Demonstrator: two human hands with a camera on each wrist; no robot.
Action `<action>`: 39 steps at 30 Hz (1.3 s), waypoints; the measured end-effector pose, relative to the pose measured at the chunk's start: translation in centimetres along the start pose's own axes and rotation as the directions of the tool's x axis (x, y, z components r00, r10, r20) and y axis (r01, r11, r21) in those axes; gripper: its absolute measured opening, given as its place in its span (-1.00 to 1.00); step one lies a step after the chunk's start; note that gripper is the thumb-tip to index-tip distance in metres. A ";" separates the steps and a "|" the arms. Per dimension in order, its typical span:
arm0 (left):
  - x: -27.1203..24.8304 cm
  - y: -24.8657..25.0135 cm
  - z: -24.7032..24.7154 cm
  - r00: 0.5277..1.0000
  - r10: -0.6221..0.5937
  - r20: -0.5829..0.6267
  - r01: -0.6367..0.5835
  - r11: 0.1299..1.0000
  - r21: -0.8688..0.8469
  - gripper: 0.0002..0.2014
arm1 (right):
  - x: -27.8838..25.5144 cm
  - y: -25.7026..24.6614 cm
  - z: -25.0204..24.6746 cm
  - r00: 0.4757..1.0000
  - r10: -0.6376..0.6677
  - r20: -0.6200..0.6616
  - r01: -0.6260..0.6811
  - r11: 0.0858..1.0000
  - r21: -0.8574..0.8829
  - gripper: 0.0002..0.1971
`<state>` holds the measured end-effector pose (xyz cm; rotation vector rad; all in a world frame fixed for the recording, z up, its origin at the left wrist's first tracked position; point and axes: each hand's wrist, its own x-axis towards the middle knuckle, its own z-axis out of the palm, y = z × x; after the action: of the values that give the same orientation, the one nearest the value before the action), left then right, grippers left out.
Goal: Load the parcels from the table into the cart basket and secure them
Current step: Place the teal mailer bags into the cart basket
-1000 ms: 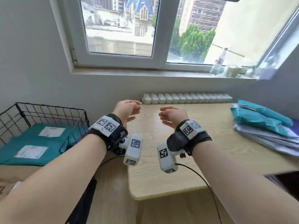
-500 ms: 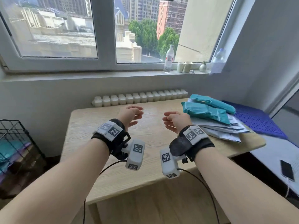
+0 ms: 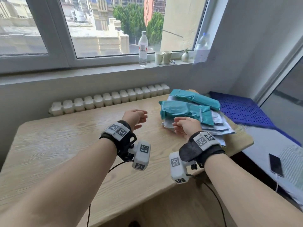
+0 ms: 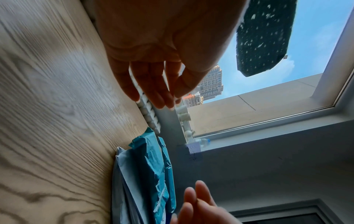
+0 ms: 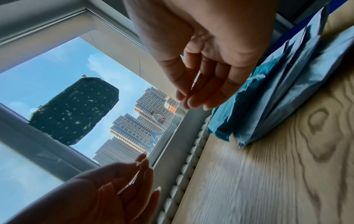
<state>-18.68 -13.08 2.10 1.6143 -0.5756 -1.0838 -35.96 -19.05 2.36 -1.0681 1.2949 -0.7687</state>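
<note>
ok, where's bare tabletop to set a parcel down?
Free: the table's left half, from the egg trays along the back to the near edge. Crowded: the right end, under the parcel stack, beside the right hand.

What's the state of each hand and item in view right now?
Left hand: empty, fingers relaxed, above the table.
Right hand: empty, fingers relaxed, beside the parcels.
Parcels: stacked on the table's right end, teal ones on top of grey ones, none picked up.
Table: holds the stack.
Bottle: upright on the sill, capped.
Cups: upright, side by side.
Phone: lying flat, cable attached.
Window: closed.
</note>
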 end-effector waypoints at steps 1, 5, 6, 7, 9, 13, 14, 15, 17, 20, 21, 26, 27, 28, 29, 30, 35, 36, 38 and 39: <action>1.5 0.3 1.0 1.000 -0.011 0.013 0.011 1.000 -0.002 -0.78 | 1.5 -0.6 -0.5 1.000 0.008 -0.019 -0.008 1.000 -0.006 -0.69; 7.0 2.1 4.4 0.997 -0.040 0.063 0.041 0.999 -0.011 -0.78 | 7.4 -3.6 -2.4 0.997 0.023 -0.076 -0.025 0.999 -0.023 -0.71; 8.2 2.6 5.2 0.997 -0.039 0.074 0.040 0.999 -0.010 -0.78 | 8.9 -4.4 -2.8 0.996 0.026 -0.088 -0.028 1.000 -0.015 -0.70; 9.3 3.1 5.8 0.996 -0.034 0.079 0.035 0.999 -0.010 -0.78 | 10.3 -4.9 -3.2 0.995 0.028 -0.098 -0.028 1.000 -0.001 -0.70; 11.5 3.6 7.0 0.997 -0.044 0.071 0.044 0.999 -0.002 -0.77 | 13.0 -5.5 -3.9 0.993 0.042 -0.111 -0.040 0.999 0.025 -0.70; 14.7 3.4 9.1 0.995 -0.086 0.049 0.085 0.996 0.012 -0.78 | 17.3 -5.2 -5.2 0.990 0.085 -0.109 -0.088 0.996 -0.028 -0.71; 15.5 3.4 9.7 0.995 -0.096 0.039 0.096 0.995 0.008 -0.77 | 18.6 -5.3 -5.6 0.991 0.084 -0.104 -0.088 0.995 -0.035 -0.70; 16.4 3.5 10.2 0.994 -0.102 0.028 0.102 0.995 0.001 -0.77 | 19.9 -5.5 -6.0 0.992 0.080 -0.101 -0.085 0.996 -0.042 -0.70; 18.4 3.8 11.4 0.994 -0.112 0.007 0.112 0.994 -0.016 -0.77 | 23.0 -6.2 -6.8 0.993 0.069 -0.098 -0.076 0.995 -0.070 -0.70; 20.8 4.5 13.1 0.991 -0.130 -0.039 0.129 0.991 -0.044 -0.76 | 27.6 -7.2 -8.3 0.995 0.062 -0.073 -0.069 0.993 -0.095 -0.69; 21.7 4.8 13.8 0.989 -0.136 -0.058 0.132 0.990 -0.054 -0.76 | 29.3 -7.5 -8.7 0.996 0.060 -0.066 -0.067 0.993 -0.099 -0.69; 26.6 5.7 18.0 0.968 -0.209 -0.140 0.198 0.976 -0.090 -0.77 | 37.2 -8.6 -10.7 0.997 0.066 -0.036 -0.070 0.986 -0.149 -0.68; 27.8 5.8 19.1 0.963 -0.219 -0.156 0.207 0.974 -0.093 -0.76 | 38.8 -8.5 -11.0 0.997 0.059 -0.039 -0.065 0.982 -0.177 -0.67; 28.8 5.8 20.3 0.958 -0.233 -0.165 0.220 0.971 -0.092 -0.76 | 40.2 -8.4 -11.4 0.998 0.054 -0.039 -0.061 0.974 -0.219 -0.67; 29.8 5.8 21.4 0.954 -0.248 -0.166 0.236 0.968 -0.091 -0.77 | 41.6 -8.4 -11.7 0.998 0.045 -0.037 -0.053 0.965 -0.258 -0.67; 30.7 5.7 22.4 0.951 -0.263 -0.164 0.251 0.963 -0.094 -0.79 | 42.9 -8.3 -12.1 0.998 0.039 -0.039 -0.049 0.957 -0.285 -0.68; 34.7 5.6 26.2 0.920 -0.348 -0.179 0.329 0.936 -0.128 -0.89 | 47.7 -7.9 -13.2 0.998 0.042 -0.052 -0.058 0.936 -0.347 -0.75; 35.5 5.5 26.7 0.911 -0.371 -0.180 0.349 0.926 -0.143 -0.90 | 48.5 -7.6 -13.1 0.998 0.048 -0.045 -0.061 0.932 -0.357 -0.75; 36.8 5.4 27.6 0.900 -0.408 -0.151 0.383 0.908 -0.167 -0.90 | 49.6 -6.9 -13.0 0.997 0.070 -0.025 -0.074 0.922 -0.380 -0.76; 37.3 5.3 28.2 0.899 -0.420 -0.125 0.399 0.902 -0.165 -0.88 | 50.1 -6.6 -12.9 0.997 0.081 -0.016 -0.081 0.918 -0.389 -0.76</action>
<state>-24.69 -58.84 -7.14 1.7245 -0.0472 -1.2553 -40.18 -69.74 -9.28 -1.3192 1.5209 -0.4548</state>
